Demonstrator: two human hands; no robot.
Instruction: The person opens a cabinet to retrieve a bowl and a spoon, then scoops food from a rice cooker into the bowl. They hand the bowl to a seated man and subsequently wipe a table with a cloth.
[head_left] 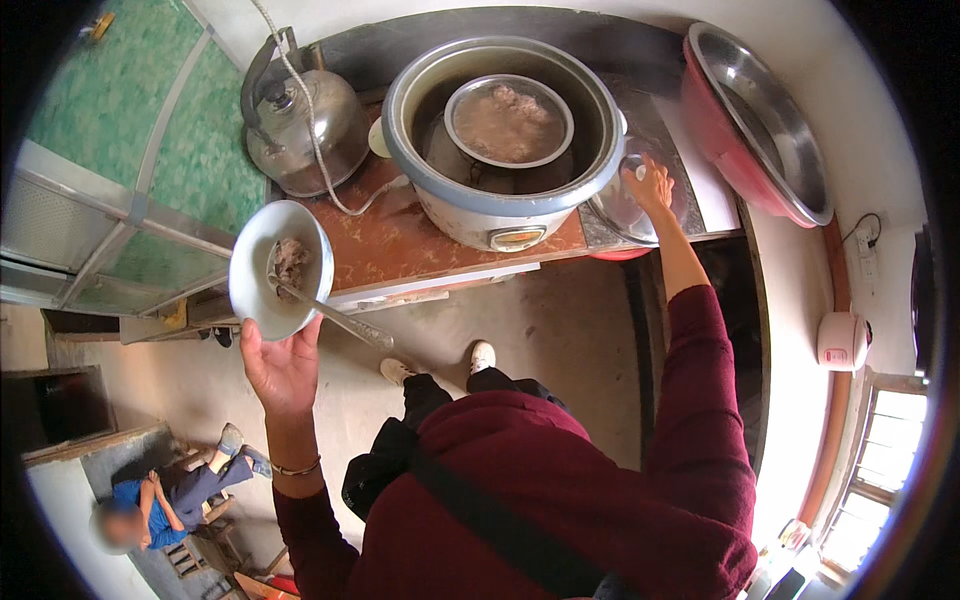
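My left hand [283, 365] is closed on the rim of a pale bowl [246, 262], holding it up at the left of the counter. Chunks of cooked meat [291, 262] lie inside the bowl, and a metal spoon [350, 325] rests in it with its handle over the rim. A large rice cooker [505, 215] stands uncovered on the counter, with a round metal dish [480, 150] of meat in broth inside. To its right, my right hand [652, 187] has its fingers around the knob of a glass lid [622, 207].
A metal kettle [330, 130] stands left of the cooker, with a white cord [318, 150] before it. Metal and pink basins [700, 130] lean against the right wall. A green-panelled cabinet [110, 100] is at the left. A person [165, 510] sits at the lower left.
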